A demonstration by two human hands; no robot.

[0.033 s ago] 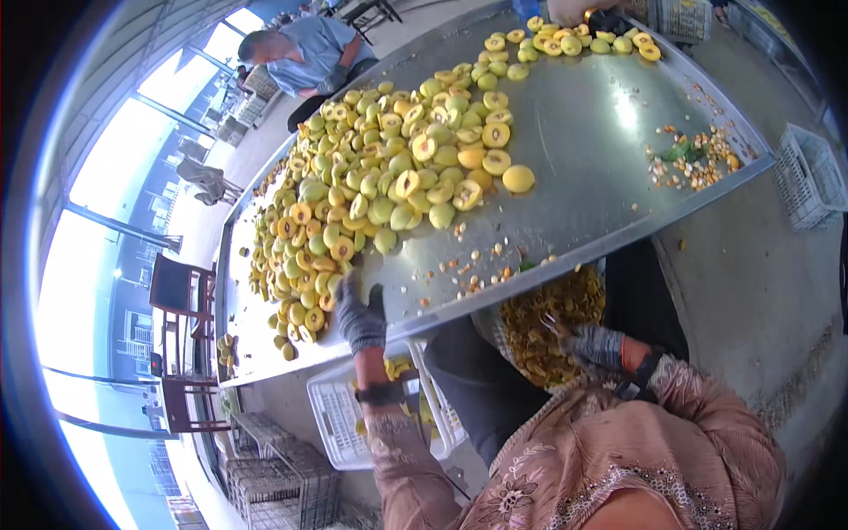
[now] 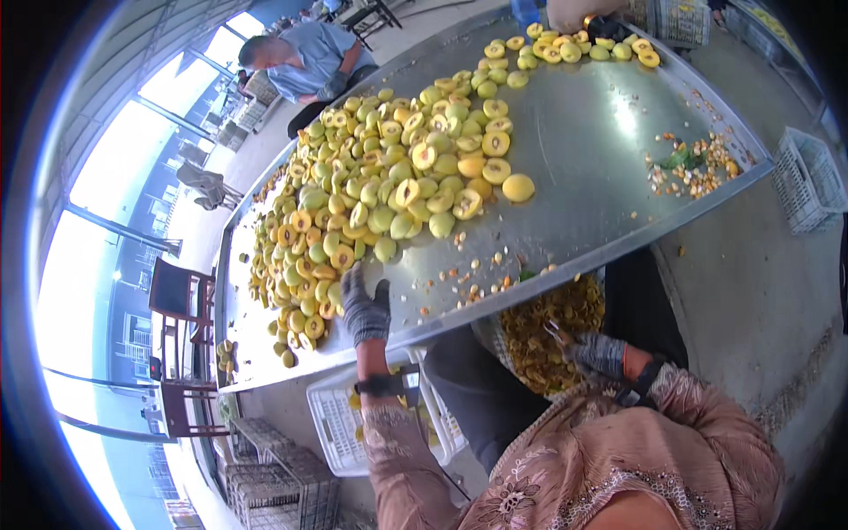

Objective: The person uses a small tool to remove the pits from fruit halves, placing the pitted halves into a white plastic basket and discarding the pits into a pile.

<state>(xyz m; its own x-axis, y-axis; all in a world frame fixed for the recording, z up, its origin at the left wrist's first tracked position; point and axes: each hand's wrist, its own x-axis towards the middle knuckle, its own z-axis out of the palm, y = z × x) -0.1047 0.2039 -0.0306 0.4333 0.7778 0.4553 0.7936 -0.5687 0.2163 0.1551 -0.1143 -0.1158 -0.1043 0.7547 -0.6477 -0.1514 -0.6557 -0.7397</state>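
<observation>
Halved yellow-green stone fruit (image 2: pixel 389 177) lies in a wide heap on the metal table (image 2: pixel 574 168); some cut faces show reddish-brown hollows. My left hand (image 2: pixel 364 311), in a grey knit glove, is at the heap's near edge, thumb spread from the fingers, with no fruit visible in it. Low on the right, my gloved right hand (image 2: pixel 599 355) is closed around a small tool (image 2: pixel 556 332) with a pronged metal tip. That tool is over a container of brownish-yellow scraps (image 2: pixel 539 340) between my knees. The tool's handle is mostly hidden by my fingers.
Pale and orange pits (image 2: pixel 698 163) lie by the table's right rim, others near the front edge. A white crate (image 2: pixel 327 424) with yellow pieces stands below my left arm; another white crate (image 2: pixel 808 181) is at far right. A person in blue (image 2: pixel 309 62) sits across the table.
My left hand has shifted slightly up and to the right along the heap's edge. The right hand with its tool stays about where it was.
</observation>
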